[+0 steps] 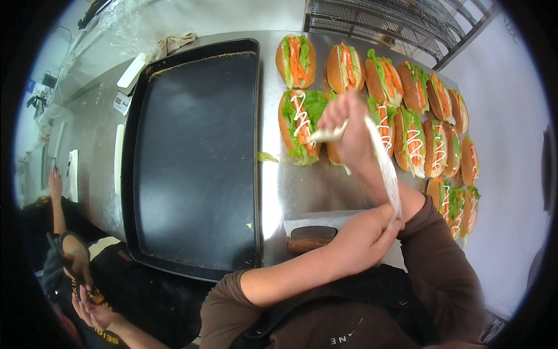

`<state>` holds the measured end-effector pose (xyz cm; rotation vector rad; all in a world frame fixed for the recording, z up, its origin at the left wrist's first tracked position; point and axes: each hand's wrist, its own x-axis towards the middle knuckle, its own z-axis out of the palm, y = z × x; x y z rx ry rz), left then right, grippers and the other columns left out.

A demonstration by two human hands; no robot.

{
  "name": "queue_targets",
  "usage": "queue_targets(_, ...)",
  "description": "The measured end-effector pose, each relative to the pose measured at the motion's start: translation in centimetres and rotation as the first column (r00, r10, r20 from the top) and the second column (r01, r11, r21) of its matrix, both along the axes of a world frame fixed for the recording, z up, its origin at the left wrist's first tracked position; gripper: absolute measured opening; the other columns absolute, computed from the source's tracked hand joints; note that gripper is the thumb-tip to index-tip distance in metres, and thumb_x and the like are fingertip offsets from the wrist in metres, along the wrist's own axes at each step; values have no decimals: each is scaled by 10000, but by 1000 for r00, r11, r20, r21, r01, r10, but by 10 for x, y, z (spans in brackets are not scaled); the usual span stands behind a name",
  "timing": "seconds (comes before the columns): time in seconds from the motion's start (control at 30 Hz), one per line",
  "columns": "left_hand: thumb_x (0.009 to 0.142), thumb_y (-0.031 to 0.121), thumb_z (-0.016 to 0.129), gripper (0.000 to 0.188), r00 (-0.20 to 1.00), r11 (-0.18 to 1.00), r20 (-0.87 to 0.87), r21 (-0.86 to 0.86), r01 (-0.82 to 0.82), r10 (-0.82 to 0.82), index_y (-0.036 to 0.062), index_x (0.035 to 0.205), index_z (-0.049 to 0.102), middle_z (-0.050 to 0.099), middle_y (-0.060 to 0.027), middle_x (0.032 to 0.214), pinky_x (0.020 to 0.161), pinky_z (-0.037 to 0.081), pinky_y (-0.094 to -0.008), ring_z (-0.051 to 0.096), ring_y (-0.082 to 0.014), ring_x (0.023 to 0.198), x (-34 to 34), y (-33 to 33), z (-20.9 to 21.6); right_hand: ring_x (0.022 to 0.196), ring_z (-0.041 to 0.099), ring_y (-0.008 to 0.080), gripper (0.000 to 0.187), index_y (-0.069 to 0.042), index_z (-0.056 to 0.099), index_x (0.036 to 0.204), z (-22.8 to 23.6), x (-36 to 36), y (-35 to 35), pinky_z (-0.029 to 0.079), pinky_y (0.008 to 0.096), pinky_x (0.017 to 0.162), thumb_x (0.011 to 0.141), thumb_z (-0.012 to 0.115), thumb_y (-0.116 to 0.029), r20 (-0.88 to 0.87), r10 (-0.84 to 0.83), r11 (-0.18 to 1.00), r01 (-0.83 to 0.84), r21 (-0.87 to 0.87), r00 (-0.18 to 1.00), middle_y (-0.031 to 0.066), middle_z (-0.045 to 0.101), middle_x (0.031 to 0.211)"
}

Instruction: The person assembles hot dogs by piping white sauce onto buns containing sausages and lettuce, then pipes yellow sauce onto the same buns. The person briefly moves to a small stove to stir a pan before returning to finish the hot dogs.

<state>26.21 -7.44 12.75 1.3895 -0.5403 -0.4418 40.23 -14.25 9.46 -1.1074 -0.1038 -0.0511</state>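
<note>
A limp white piping bag point(385, 145) is wrapped in my right hand point(347, 119), its narrow end pointing left over a filled bun point(299, 125). Lettuce, orange-red strips and a white zigzag of sauce show in that bun. My left hand point(378, 234) is closed around the bag's tail by my right wrist. Right of my right hand, several buns point(414, 139) carry the same white zigzag. Those in the far row, such as the far-left bun point(295, 61), show no sauce. My right hand and forearm partly hide the buns beneath them.
A large black baking tray point(197, 157) lies left of the buns on the steel table point(270, 192). A scrap of lettuce point(267, 157) is beside it. A wire rack point(383, 26) stands at the back. Near my left forearm lies a brown wooden-looking object point(308, 244). People's hands point(96, 314) show at lower left.
</note>
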Motion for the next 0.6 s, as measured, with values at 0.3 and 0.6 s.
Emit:
queue_targets(0.3, 986, 123, 483, 182, 945, 946, -44, 2, -323, 323, 18, 1119, 550, 542, 21, 843, 667, 416, -224, 476, -44, 756, 104, 24, -2, 545, 445, 141, 490, -101, 411, 657, 16, 167, 1, 482, 329, 586, 1046, 293, -375, 404, -287, 929, 356, -106, 869, 25, 429, 593)
queue_targets(0.6, 986, 115, 460, 135, 908, 900, -122, -135, -415, 400, 20, 1060, 520, 539, 9, 863, 685, 415, -234, 476, -51, 763, 156, 21, -8, 488, 386, 110, 487, -98, 406, 619, -5, 236, 39, 393, 284, 488, 1037, 347, -340, 369, -234, 950, 291, -109, 900, -12, 414, 547)
